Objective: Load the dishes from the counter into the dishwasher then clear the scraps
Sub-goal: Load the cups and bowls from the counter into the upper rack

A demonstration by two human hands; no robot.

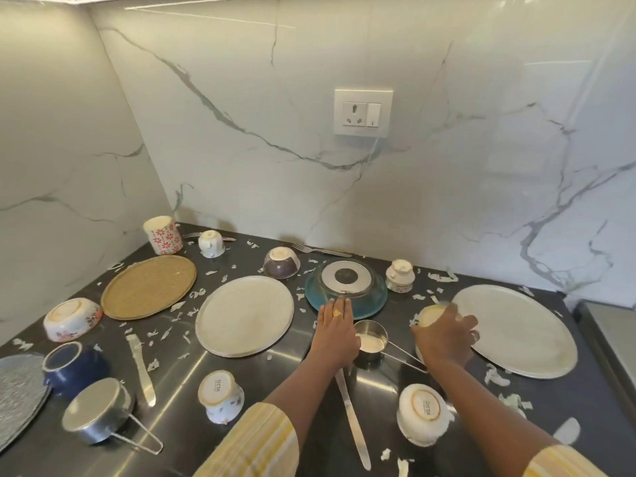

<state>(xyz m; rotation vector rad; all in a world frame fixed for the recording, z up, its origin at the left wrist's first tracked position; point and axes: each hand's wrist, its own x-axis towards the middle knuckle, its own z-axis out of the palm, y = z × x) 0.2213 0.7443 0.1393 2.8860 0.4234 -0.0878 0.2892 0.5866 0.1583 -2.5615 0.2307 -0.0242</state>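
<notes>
Many upturned dishes lie on the dark counter (268, 380). My left hand (335, 327) stretches flat over the near rim of the teal bowl (346, 297), whose base faces up. My right hand (444, 333) grips a pale upturned bowl (432, 315) at the left edge of the large steel plate (516, 328). Between my hands sits a small steel measuring cup (370, 342) with a wire handle. A butter knife (352, 418) lies under my left forearm. A second steel plate (244, 318) rests left of centre.
Also here: a woven tray (148, 285), a floral bowl (70, 318), a navy bowl (74, 368), a steel pan (98, 411), white cups (220, 395) (423, 413), a purple bowl (280, 263), a fork (320, 250). White scraps (495, 375) litter the counter. Marble walls stand behind and left.
</notes>
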